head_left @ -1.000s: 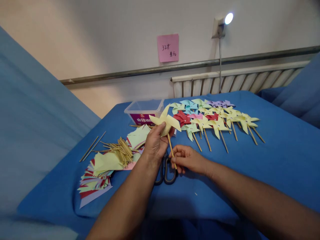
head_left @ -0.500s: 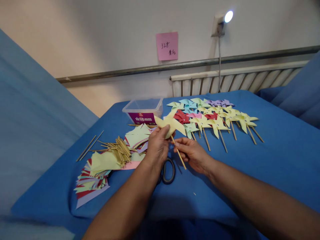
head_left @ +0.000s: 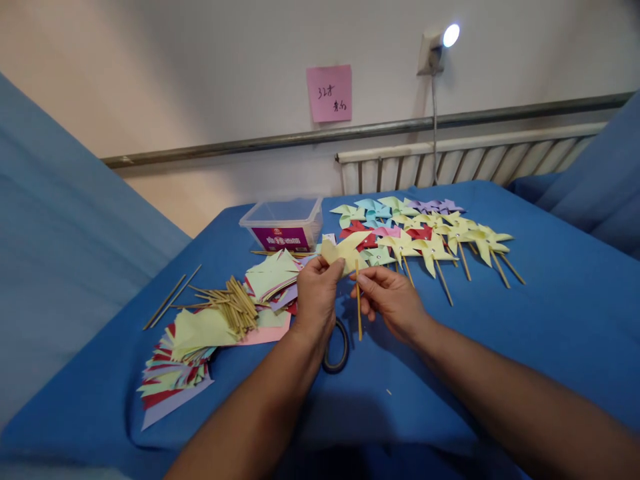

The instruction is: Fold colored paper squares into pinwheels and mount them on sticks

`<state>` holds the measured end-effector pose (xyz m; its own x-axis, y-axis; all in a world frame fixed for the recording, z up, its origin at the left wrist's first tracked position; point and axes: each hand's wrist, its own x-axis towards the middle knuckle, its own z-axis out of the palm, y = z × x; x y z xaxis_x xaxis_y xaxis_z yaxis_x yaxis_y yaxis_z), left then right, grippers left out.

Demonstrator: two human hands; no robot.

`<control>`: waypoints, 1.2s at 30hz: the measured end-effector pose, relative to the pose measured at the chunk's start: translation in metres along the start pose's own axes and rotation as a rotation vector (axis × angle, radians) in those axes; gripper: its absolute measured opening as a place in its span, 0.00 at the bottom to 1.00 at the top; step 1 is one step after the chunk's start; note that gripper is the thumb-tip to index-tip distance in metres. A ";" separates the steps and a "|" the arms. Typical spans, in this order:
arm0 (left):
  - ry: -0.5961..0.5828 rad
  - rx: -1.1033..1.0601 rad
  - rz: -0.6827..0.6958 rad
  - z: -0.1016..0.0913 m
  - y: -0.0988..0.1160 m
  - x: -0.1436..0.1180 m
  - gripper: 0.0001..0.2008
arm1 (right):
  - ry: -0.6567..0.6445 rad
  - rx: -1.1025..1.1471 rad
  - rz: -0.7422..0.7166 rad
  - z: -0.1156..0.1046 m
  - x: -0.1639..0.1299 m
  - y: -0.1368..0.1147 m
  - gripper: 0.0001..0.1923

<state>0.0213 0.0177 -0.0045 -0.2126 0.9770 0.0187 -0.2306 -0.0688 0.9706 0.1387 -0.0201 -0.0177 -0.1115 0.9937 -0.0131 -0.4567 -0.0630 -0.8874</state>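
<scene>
change: a second ago you had the yellow pinwheel [head_left: 345, 252] up and facing the camera with the stick slanting. Now it's tipped flatter and lower, and the wooden stick [head_left: 358, 303] hangs nearly straight down.

left hand [head_left: 317, 293]: pinching the near edge of the paper head between thumb and fingers, same grip as before, just rolled over a bit.

right hand [head_left: 391, 298]: it's slid up the stick from the lower end and now grips it close under the paper, fingers closed round it.

what that means: looks to me like head and stick are being lined up where they join, so the fiddly bit is on. That's a guess.

where it is: held in the air just above the surface, in front of the finished pinwheels [head_left: 430, 230], which lie in a row at the far right.

surface: blue cloth [head_left: 550, 293]. Scissors [head_left: 336, 347] lie right under your hands. At the left are a bundle of spare sticks [head_left: 230, 303] and a fan of cut paper squares [head_left: 180, 360]. A clear plastic tub [head_left: 283, 223] sits at the far side.

room: plain wall with a pink sticky note [head_left: 329, 93], a little lamp [head_left: 440, 43] switched on, and a radiator [head_left: 450, 167] behind.
</scene>
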 end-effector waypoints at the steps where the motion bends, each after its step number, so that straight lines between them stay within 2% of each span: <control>1: -0.002 0.013 0.014 0.000 0.001 -0.001 0.10 | 0.004 0.001 0.002 -0.001 0.001 0.000 0.18; 7: -0.044 0.083 0.118 0.003 0.005 -0.009 0.09 | 0.034 -0.008 -0.018 -0.001 0.002 0.000 0.18; 15: -0.080 0.166 0.172 0.005 0.006 -0.014 0.09 | 0.024 -0.023 -0.051 -0.004 0.005 0.006 0.17; 36: -0.058 0.226 0.178 0.007 0.009 -0.015 0.09 | 0.028 -0.067 -0.083 -0.007 0.005 0.009 0.16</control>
<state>0.0288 0.0038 0.0053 -0.1750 0.9639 0.2009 0.0241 -0.1998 0.9795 0.1404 -0.0149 -0.0288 -0.0504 0.9975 0.0495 -0.4029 0.0251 -0.9149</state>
